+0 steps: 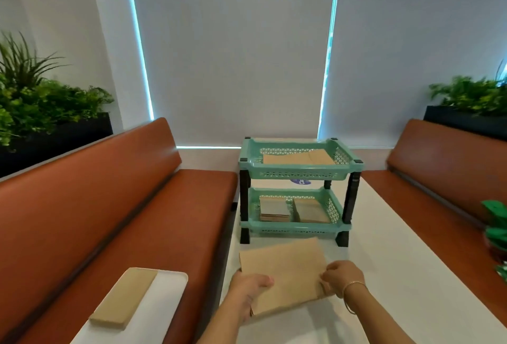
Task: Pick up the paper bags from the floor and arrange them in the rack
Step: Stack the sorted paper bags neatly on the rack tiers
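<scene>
We hold a flat brown paper bag (285,275) between both hands just above the white worktop (397,275): our left hand (251,287) has its grip curled round the bag's near left edge, thumb lying on top, while our right hand (343,275) pinches the near right edge with its fingers bent tight. The bag lies nearly level, tilted a little, its far edge pointing at the rack (297,192), which stands close behind it on the same worktop. This rack is mint green with dark posts and two tiers. In the upper tray rest flat paper bags (299,157), and in the lower tray sit two low stacks of bags (293,209) side by side. To our left, on the orange bench seat (153,220), lies a white tray (164,297) carrying another stack of brown bags (123,298) along its left side. Green plants (41,96) fill dark planters behind the bench backs on both sides.
</scene>
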A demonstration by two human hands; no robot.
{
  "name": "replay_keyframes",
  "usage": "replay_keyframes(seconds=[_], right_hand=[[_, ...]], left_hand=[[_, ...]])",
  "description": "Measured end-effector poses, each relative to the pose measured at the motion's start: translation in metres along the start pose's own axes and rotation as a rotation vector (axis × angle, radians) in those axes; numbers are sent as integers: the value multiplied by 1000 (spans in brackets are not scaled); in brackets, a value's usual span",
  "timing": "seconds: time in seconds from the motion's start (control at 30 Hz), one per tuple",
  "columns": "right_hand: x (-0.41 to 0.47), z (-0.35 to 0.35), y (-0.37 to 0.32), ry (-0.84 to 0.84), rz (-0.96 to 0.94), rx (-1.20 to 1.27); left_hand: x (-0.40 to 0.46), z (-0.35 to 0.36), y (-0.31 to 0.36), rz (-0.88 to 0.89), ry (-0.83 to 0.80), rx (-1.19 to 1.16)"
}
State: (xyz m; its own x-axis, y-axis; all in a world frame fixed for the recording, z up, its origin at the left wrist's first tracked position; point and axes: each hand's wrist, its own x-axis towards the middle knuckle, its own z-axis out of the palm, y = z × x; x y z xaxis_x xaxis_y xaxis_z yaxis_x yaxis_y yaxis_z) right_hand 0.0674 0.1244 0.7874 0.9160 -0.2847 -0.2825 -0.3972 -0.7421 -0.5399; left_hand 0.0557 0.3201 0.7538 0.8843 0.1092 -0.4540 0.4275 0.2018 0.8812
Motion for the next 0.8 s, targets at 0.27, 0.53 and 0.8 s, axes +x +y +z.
replay_keyframes(seconds=[0.27,0.53,0.8], right_hand=[[31,11,2,7,62,82],[53,37,4,-54,99,160],[62,46,7,14,257,-76]], left_hand=[[43,13,2,-62,2,164],[77,29,-4,36,123,563],[70,50,-10,195,421,1078]])
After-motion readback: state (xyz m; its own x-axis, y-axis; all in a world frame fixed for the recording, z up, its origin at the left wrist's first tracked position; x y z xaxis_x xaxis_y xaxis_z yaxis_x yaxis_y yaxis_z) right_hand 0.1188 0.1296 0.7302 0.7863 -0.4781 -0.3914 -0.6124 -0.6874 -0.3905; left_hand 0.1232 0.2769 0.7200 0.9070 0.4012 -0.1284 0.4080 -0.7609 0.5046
